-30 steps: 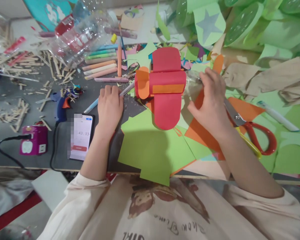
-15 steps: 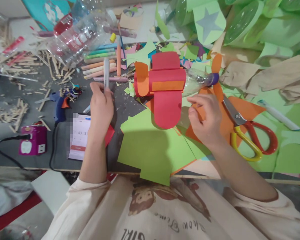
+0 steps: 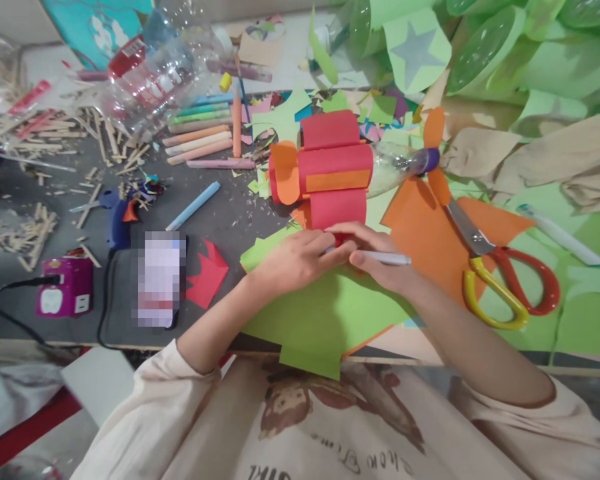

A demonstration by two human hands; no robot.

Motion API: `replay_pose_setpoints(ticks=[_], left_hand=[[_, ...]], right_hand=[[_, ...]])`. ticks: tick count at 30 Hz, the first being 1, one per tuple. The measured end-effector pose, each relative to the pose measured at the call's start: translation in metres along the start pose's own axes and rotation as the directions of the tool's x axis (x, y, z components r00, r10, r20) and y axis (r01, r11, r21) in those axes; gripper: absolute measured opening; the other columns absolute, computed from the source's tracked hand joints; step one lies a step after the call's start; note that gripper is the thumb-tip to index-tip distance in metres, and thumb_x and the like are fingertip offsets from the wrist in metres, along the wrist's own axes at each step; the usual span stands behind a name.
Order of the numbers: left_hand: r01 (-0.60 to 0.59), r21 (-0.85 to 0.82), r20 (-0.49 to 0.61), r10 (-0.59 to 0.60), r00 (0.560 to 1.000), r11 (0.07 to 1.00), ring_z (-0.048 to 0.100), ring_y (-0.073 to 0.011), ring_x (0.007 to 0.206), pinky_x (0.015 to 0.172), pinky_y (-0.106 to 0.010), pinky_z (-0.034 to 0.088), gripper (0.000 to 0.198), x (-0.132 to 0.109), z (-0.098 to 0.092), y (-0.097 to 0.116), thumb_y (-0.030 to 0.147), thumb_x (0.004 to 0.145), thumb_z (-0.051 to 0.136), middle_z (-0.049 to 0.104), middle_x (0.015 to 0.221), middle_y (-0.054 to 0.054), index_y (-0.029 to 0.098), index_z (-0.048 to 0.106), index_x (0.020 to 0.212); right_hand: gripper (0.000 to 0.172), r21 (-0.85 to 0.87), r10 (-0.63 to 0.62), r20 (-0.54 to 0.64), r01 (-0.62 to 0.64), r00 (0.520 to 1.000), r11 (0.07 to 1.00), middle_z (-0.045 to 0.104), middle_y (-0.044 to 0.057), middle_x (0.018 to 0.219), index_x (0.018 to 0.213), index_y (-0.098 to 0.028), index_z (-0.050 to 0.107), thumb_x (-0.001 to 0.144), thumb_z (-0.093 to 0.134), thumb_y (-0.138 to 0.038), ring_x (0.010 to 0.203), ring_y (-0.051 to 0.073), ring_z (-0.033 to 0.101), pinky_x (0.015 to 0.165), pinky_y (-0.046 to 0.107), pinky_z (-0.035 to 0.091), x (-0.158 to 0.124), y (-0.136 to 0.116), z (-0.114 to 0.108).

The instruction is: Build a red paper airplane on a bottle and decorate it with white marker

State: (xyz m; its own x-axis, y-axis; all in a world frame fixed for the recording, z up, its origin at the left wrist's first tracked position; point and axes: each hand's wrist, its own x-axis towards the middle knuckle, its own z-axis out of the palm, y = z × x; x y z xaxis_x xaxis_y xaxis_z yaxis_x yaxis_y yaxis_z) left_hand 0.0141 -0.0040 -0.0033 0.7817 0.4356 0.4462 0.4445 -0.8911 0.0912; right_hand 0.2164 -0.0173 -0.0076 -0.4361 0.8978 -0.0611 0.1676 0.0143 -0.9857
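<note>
Left hand [image 3: 296,262], right hand [image 3: 380,261] — fingers curled — grip a pen [image 3: 393,258] (held level).

Paper-strewn craft table [image 3: 240,213], scissors [image 3: 500,267]

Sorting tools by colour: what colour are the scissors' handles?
Scissors: one red, one yellow; head view.

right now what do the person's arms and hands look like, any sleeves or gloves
The left hand and right hand are bare: no gloves, no ring or watch in view. The left sleeve and right sleeve are cream, pushed up near the elbows, part of a top with a brown cartoon print.
</note>
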Motion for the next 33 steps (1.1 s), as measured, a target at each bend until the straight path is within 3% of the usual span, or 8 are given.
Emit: replay_pose_setpoints(ticks=[6, 10, 13, 17, 20, 24, 28, 33], left_hand=[[0.026, -0.009, 0.008, -0.026, 1.000, 1.000, 0.057, -0.0131, 0.063, 0.063, -0.026, 0.038, 0.032, 0.000, 0.003, -0.003, 0.023, 0.107, 0.030, 0.057, 0.069, 0.002, 0.021, 0.062, 0.111], [0.045, -0.114, -0.125, -0.059, 0.990, 0.992, 0.057, -0.0140, 0.060, 0.061, -0.027, 0.039, 0.030, -0.003, -0.003, -0.008, 0.033, 0.106, 0.036, 0.063, 0.070, 0.000, 0.017, 0.060, 0.115], [0.274, -0.161, -0.242, -0.307, 0.920, 0.948, 0.060, -0.0143, 0.062, 0.063, -0.028, 0.043, 0.029, -0.016, -0.007, -0.021, 0.020, 0.100, 0.035, 0.069, 0.076, -0.001, 0.019, 0.063, 0.109], [0.552, -0.099, -0.259, -0.557, 0.789, 0.828, 0.058, -0.0143, 0.057, 0.058, -0.028, 0.043, 0.024, -0.037, -0.013, -0.047, 0.012, 0.080, 0.043, 0.065, 0.064, 0.001, 0.022, 0.065, 0.078], [0.624, 0.055, -0.312, -0.580, 0.752, 0.780, 0.061, -0.0186, 0.064, 0.068, -0.037, 0.047, 0.017, -0.043, -0.020, -0.058, 0.015, 0.075, 0.048, 0.065, 0.064, 0.000, 0.024, 0.062, 0.071], [0.625, 0.199, -0.429, -0.506, 0.748, 0.755, 0.063, -0.0236, 0.079, 0.079, -0.048, 0.046, 0.020, -0.038, -0.026, -0.053, 0.027, 0.089, 0.049, 0.065, 0.070, -0.002, 0.027, 0.066, 0.079], [0.609, -0.033, -0.301, -0.589, 0.750, 0.793, 0.060, -0.0178, 0.068, 0.068, -0.035, 0.048, 0.021, -0.027, -0.014, -0.036, 0.037, 0.099, 0.047, 0.062, 0.068, 0.000, 0.027, 0.065, 0.093], [0.559, -0.239, -0.037, -0.583, 0.812, 0.794, 0.067, -0.0162, 0.077, 0.080, -0.031, 0.049, 0.042, -0.014, 0.002, -0.013, 0.048, 0.101, 0.044, 0.072, 0.087, -0.003, 0.022, 0.054, 0.133]], right_hand=[[0.054, 0.066, 0.079, 0.081, -0.084, 0.994, 0.994, 0.067, 0.002, 0.076, 0.121, -0.023, 0.062, 0.087, 0.058, -0.065, 0.064, 0.017, 0.063, 0.054, 0.026, 0.046, -0.001, 0.000, -0.001], [0.053, 0.291, 0.054, 0.110, -0.084, 0.992, 0.953, 0.067, 0.000, 0.069, 0.119, -0.023, 0.060, 0.087, 0.057, -0.065, 0.042, 0.009, 0.044, 0.039, 0.022, 0.030, -0.002, 0.002, -0.003], [0.042, 0.496, 0.074, 0.015, -0.072, 0.997, 0.865, 0.058, -0.006, 0.053, 0.098, -0.025, 0.058, 0.083, 0.057, -0.064, 0.032, 0.007, 0.023, 0.033, 0.022, 0.016, 0.002, 0.001, -0.009], [0.038, 0.600, 0.144, -0.113, -0.048, 0.983, 0.799, 0.037, -0.009, 0.047, 0.075, -0.027, 0.047, 0.073, 0.065, -0.060, 0.037, 0.009, 0.024, 0.032, 0.020, 0.017, 0.011, -0.001, -0.019], [0.038, 0.617, 0.150, -0.116, -0.047, 0.982, 0.786, 0.032, -0.009, 0.049, 0.073, -0.027, 0.046, 0.072, 0.064, -0.060, 0.040, 0.009, 0.023, 0.034, 0.019, 0.018, 0.015, -0.001, -0.021], [0.040, 0.624, 0.207, -0.166, -0.060, 0.964, 0.779, 0.035, -0.009, 0.047, 0.074, -0.027, 0.047, 0.071, 0.063, -0.063, 0.037, 0.008, 0.019, 0.034, 0.021, 0.017, 0.015, -0.001, -0.019], [0.044, 0.590, 0.206, -0.166, -0.070, 0.964, 0.804, 0.032, -0.009, 0.048, 0.075, -0.027, 0.045, 0.073, 0.063, -0.067, 0.036, 0.009, 0.021, 0.033, 0.023, 0.021, 0.016, -0.001, -0.020], [0.041, 0.599, 0.135, -0.116, -0.039, 0.984, 0.800, 0.034, -0.009, 0.051, 0.076, -0.026, 0.046, 0.079, 0.061, -0.063, 0.035, 0.007, 0.022, 0.033, 0.022, 0.018, 0.017, 0.004, -0.022]])
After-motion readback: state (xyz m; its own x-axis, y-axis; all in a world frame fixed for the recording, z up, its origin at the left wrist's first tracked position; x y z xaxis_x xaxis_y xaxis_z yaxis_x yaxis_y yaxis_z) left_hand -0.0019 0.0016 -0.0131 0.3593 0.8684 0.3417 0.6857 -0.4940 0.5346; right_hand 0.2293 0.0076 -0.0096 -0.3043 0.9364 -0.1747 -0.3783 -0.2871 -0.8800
